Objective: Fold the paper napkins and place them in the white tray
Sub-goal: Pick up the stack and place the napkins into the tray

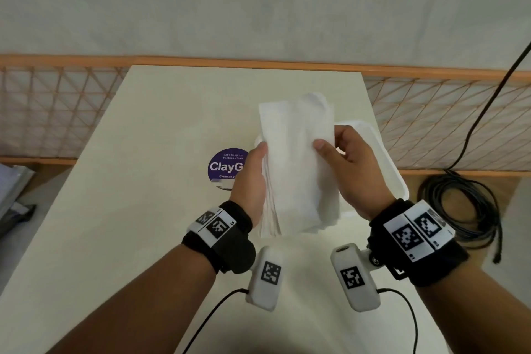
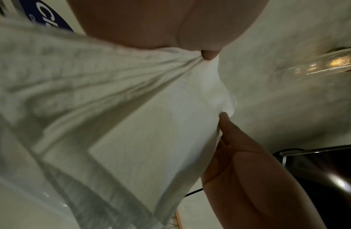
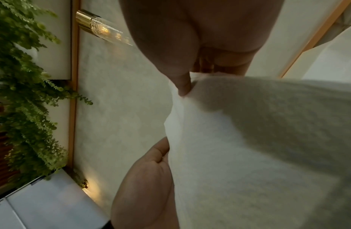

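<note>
Napkin stack [image 1: 296,158] pinched by left hand [image 1: 251,178] and right hand [image 1: 350,169]; tray [image 1: 385,158], sticker [image 1: 224,167] partly covered.
</note>
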Demonstrator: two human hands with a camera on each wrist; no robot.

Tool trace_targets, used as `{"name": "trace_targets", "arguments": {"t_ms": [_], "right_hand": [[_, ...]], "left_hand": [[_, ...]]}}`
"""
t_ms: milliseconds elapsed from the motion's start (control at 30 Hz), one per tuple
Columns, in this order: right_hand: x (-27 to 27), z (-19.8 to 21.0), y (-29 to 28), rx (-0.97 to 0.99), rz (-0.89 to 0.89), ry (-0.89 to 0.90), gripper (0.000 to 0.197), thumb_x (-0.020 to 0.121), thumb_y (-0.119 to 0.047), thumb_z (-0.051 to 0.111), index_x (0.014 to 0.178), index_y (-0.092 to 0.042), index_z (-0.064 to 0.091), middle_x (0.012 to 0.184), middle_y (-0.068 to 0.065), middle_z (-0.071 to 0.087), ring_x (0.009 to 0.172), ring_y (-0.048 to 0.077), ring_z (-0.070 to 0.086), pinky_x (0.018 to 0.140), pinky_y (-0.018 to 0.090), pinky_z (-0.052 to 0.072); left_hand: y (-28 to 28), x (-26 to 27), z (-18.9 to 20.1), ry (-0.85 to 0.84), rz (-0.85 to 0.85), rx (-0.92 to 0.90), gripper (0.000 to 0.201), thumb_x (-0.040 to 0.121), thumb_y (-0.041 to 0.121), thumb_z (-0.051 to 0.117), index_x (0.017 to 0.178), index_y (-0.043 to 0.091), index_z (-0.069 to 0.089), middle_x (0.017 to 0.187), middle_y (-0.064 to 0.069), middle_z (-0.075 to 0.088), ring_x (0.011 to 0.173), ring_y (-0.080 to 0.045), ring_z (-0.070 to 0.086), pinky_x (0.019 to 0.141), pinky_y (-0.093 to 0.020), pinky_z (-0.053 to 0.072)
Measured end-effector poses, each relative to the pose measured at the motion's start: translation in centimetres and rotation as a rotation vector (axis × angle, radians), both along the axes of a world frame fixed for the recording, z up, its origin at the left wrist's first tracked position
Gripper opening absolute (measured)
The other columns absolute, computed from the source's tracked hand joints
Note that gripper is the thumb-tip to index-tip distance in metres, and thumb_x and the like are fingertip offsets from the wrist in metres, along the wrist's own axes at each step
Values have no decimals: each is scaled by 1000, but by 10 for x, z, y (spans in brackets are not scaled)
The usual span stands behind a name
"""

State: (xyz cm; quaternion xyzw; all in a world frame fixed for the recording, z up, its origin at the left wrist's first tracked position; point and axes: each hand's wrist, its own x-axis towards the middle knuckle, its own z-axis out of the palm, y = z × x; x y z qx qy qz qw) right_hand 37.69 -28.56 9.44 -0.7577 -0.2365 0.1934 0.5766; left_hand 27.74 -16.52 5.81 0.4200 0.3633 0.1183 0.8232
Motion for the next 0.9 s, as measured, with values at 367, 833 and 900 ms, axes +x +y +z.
{"name": "trace_targets", "arguments": {"t_ms": [367,833,900], "right_hand": [[9,6,1,-71,-11,-37,26,85,-24,66,109,-15,59,98,2,69,89,21,66,82,44,54],[11,10,4,92,51,93,32,82,-23,71,108,-8,60,104,5,70,95,22,68,81,43,57],[25,10,3,112,17,158,37,80,-21,73,110,-6,58,108,8,69,98,26,67,82,42,56]], "left_hand": [[-23,17,10,-31,89,-44,47,97,50,38,117,18,66,109,-4,73,105,-22,67,99,-41,48],[-16,9,11,-48,74,54,59,85,71,42,118,27,64,112,-2,72,104,-20,68,97,-45,50],[-10,7,4,-15,110,234,45,87,50,62,123,24,60,117,1,69,110,-17,65,100,-47,47]]}}
